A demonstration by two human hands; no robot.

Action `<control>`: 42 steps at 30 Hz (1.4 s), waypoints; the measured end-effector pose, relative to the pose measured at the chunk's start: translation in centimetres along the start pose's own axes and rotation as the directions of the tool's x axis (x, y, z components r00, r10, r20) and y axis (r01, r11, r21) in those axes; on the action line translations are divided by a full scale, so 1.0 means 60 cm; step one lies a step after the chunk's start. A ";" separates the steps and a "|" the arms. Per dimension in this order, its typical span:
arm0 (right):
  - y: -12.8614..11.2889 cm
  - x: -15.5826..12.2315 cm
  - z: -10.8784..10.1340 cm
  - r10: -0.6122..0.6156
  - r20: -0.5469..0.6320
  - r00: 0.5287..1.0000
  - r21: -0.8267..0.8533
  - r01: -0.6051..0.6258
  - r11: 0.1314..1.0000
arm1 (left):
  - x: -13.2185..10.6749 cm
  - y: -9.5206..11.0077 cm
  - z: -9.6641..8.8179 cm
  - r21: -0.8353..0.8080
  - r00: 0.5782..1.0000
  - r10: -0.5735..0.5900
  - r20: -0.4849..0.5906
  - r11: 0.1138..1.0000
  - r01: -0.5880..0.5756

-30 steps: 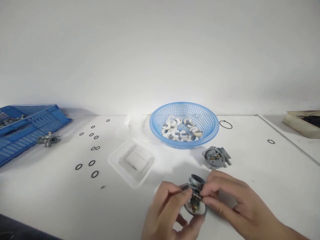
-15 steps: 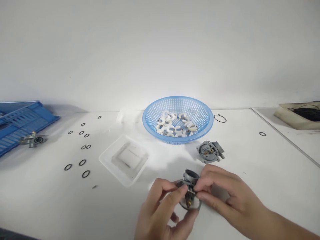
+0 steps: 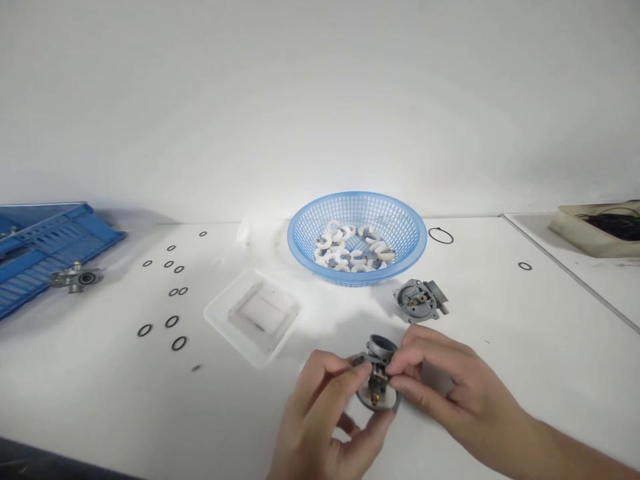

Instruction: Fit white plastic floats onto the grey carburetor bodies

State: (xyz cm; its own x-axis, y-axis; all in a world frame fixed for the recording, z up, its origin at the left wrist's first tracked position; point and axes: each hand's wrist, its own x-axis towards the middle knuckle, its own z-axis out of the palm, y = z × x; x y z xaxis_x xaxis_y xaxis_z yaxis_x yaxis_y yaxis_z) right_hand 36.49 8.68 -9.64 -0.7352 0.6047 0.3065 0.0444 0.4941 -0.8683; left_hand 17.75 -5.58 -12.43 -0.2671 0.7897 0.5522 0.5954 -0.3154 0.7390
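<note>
Probably stiff and fairly light, the metal part [image 3: 378, 377] over the tabletop [image 3: 125, 400] is best held around its outside, as the left hand [image 3: 327, 413] grips it, while the right hand [image 3: 445, 383] pinches its side.

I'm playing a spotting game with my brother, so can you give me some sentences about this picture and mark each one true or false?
1. The left hand holds a gray metal part, and the right hand is at it too. True.
2. A second metal part lies on the white table. True.
3. The blue basket holds only red balls. False: the blue basket holds white curved pieces.
4. The white tray is right of the basket. False: the white tray is left of it.
5. Several black rings lie left of the tray. True.
</note>
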 end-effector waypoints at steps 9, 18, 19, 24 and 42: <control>0.001 -0.001 0.005 0.035 -0.005 0.999 0.041 -0.035 0.999 | 0.001 -0.004 0.000 -0.009 1.000 0.021 -0.010 1.000 -0.021; 0.011 0.000 -0.001 -0.016 0.022 1.000 0.020 0.016 1.000 | -0.003 -0.014 -0.002 0.023 1.000 0.025 0.008 0.999 -0.025; 0.013 0.000 -0.002 -0.026 0.035 0.999 0.026 0.025 0.999 | -0.003 -0.015 -0.003 0.022 1.000 0.023 0.012 0.999 -0.023; 0.024 -0.003 -0.007 -0.073 0.078 0.994 0.080 0.067 0.995 | 0.002 -0.020 -0.009 0.033 0.996 0.055 0.066 0.998 -0.057; 0.020 -0.001 -0.001 0.020 0.048 0.999 0.087 -0.024 0.996 | 0.009 -0.011 -0.012 0.027 0.996 0.062 0.065 0.998 -0.064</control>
State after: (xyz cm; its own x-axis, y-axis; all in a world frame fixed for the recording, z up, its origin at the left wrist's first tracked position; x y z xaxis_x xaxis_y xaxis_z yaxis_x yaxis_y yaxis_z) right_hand 36.62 9.28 -10.68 -0.7659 0.5836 0.2700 0.0031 0.4232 -0.9060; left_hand 16.66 -5.29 -12.34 -0.1803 0.8011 0.5708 0.6318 -0.3504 0.6914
